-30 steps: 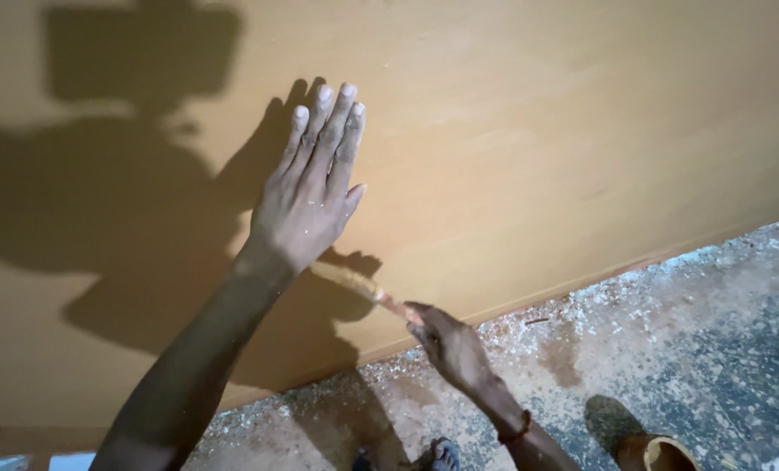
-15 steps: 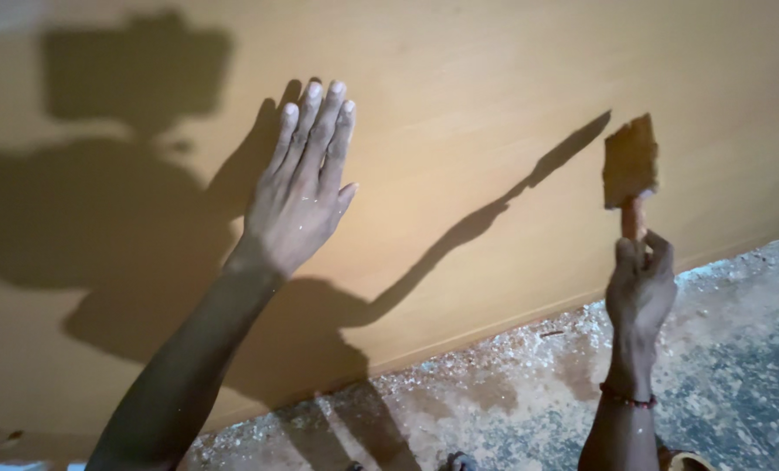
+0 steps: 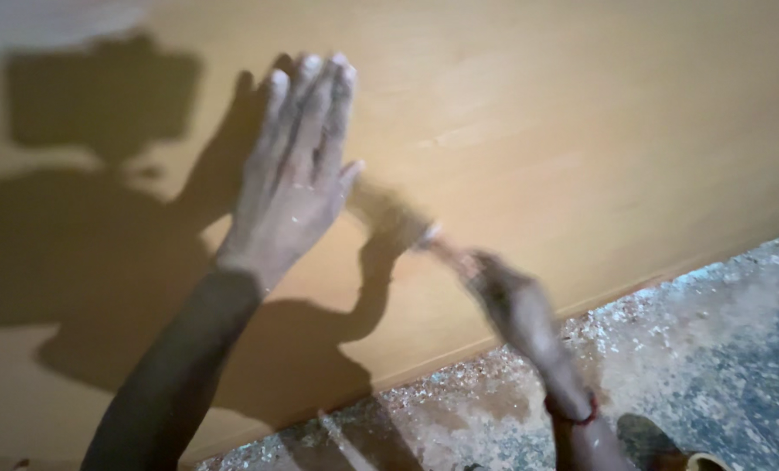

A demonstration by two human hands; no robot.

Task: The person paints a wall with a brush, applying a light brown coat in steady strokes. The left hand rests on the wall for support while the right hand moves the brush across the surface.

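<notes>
A large tan wooden board (image 3: 581,113) fills most of the frame, from the upper left down to a slanted lower edge that runs from the bottom left up toward the right side. Below that edge, in the lower right, lies a grey floor (image 3: 712,349) speckled with pale dust and chips.

The left hand (image 3: 298,166) lies flat on the board in the upper centre-left of the frame, palm down, fingers straight and held close together, pointing up, with the thumb spread a little to the right. Pale dust flecks its back. Its forearm runs down to the bottom left.

The right hand (image 3: 507,296) sits just right of centre, blurred by motion, with its fingers closed around the handle of a paintbrush (image 3: 398,222). The brush points up and to the left, and its bristle end lies against the board just beside the left thumb; whether the two touch is lost in the blur. A red band (image 3: 572,414) circles the right wrist, near the bottom of the frame.

Dark shadows of both arms and of the head-worn rig fall across the board's left half. In the bottom right corner, the rim of a small round container (image 3: 703,460) shows on the floor, mostly cut off.
</notes>
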